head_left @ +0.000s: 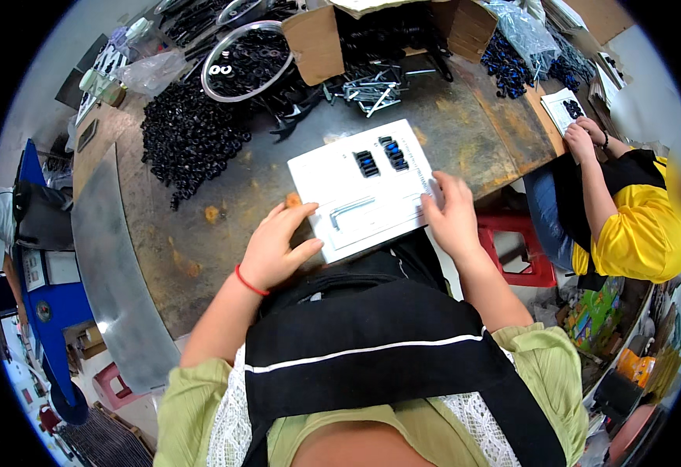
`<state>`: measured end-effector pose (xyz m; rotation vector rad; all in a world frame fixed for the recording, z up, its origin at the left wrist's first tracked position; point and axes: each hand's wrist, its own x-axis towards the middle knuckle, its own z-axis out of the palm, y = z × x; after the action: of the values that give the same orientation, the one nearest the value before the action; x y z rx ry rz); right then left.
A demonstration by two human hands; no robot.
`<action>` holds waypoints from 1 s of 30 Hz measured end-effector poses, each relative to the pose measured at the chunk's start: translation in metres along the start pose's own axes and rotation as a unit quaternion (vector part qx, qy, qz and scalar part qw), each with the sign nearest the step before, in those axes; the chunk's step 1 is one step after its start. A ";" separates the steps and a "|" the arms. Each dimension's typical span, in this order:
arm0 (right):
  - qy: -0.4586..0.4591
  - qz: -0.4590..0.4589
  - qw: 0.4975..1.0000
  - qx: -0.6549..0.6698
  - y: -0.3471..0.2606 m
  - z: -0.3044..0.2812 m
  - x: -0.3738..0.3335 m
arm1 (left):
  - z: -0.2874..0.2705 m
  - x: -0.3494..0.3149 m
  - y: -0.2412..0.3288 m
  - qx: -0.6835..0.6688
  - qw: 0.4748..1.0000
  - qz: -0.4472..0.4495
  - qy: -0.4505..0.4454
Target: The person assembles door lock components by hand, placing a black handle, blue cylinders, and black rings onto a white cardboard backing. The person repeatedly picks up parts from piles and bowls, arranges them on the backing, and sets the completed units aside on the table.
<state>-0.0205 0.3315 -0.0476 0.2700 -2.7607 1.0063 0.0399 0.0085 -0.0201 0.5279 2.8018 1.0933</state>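
Note:
A white tray [391,212] lies at the near edge of the table, tilted slightly. Two groups of small black parts with some blue sit on its upper half: a smaller group [366,163] and a longer group [394,153]. Lower down is a grey L-shaped form [352,208]; I cannot tell whether it is a recess or a rod. My left hand [276,237], with a red band at the wrist, holds the tray's left side, thumb and forefinger spread along it. My right hand [453,214] grips the right edge, its thumb on top.
A heap of small black parts [188,132] lies at left, beside a metal bowl [209,87] of black pieces. Metal rods [375,89] lie beyond the tray, near an opened cardboard box [313,47]. A co-worker in yellow [640,226] handles another white tray [558,109] at right.

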 end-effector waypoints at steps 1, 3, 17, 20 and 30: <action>-0.036 0.005 0.999 0.011 -0.011 0.005 0.000 | -0.004 -0.014 -0.007 -0.026 0.999 -0.039 0.024; -0.093 0.006 0.994 0.054 -0.035 0.014 0.000 | -0.010 -0.040 -0.018 -0.124 0.983 -0.113 0.069; -0.273 -0.010 0.958 0.087 -0.093 0.062 0.047 | -0.031 -0.128 -0.082 -0.292 0.895 -0.184 0.282; -0.009 -0.068 0.998 -0.007 -0.057 0.067 0.128 | -0.043 -0.122 -0.103 -0.003 0.911 -0.209 0.355; 0.047 0.012 0.998 0.044 0.011 0.092 0.275 | -0.039 -0.104 -0.123 0.101 0.869 -0.270 0.403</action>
<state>-0.2986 0.2512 -0.0572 0.1982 -2.6443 1.1190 0.0942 -0.1372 -0.0780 -0.8944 3.3829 1.0421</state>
